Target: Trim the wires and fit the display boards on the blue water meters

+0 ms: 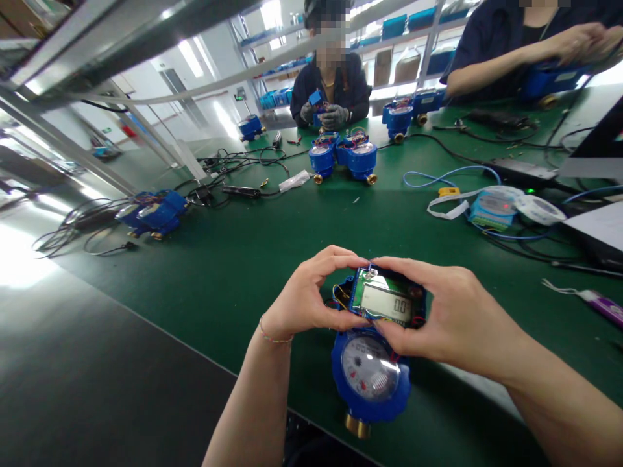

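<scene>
A blue water meter (370,373) with a round dial and a brass fitting (357,426) is right in front of me, near the bench's front edge. Above its dial, a green circuit board with a lit display (387,303) reads what looks like 0.0. My left hand (316,292) pinches the left side of this display board, thumb below and fingers on top. My right hand (438,311) grips its right side the same way. Thin red and yellow wires (341,295) show at the board's left. The undersides of the fingers are hidden.
More blue water meters (360,159) stand across the green bench (233,259), with a pair (156,211) at the left. Black cables (233,162) lie tangled behind. A light-blue module (494,207) and a purple pen-like object (603,305) sit rightward. Two co-workers handle meters opposite.
</scene>
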Demonstrator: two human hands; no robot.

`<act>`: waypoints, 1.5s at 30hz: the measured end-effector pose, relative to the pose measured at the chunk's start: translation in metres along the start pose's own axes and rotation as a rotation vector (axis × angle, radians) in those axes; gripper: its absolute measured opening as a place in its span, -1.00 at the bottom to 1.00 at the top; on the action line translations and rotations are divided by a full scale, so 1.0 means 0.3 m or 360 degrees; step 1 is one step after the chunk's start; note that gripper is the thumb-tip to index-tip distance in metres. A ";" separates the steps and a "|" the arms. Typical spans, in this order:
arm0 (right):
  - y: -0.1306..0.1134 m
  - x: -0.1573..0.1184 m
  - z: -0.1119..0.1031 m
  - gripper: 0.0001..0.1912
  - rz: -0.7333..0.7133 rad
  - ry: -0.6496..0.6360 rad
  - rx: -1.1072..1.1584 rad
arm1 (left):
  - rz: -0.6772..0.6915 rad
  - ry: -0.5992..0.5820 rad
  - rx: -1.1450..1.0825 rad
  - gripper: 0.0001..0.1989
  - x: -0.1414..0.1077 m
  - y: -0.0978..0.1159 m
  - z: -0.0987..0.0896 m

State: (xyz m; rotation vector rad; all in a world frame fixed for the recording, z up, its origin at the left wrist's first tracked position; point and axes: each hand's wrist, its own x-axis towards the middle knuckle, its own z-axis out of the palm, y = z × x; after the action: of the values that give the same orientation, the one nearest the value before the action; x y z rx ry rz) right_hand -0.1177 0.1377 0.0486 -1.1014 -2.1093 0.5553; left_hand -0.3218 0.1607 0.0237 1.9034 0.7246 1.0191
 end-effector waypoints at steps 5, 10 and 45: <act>0.025 0.022 -0.005 -0.54 0.0225 -0.0253 0.0207 | -0.0165 -0.0001 -0.0015 -0.45 -0.006 -0.004 0.010; 0.055 0.031 -0.007 -0.55 0.0345 -0.0362 0.0377 | -0.0394 0.0024 -0.0174 -0.47 -0.010 -0.005 0.027; 0.065 0.031 -0.034 -0.48 0.0345 -0.0193 0.0129 | -0.0906 0.0299 -0.0369 -0.74 -0.021 0.036 -0.008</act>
State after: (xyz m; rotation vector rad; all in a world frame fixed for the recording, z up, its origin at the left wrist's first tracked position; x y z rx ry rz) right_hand -0.1034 0.1567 0.0466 -1.2864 -2.0617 0.8219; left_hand -0.3260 0.1517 0.0315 1.3002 1.1235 0.8713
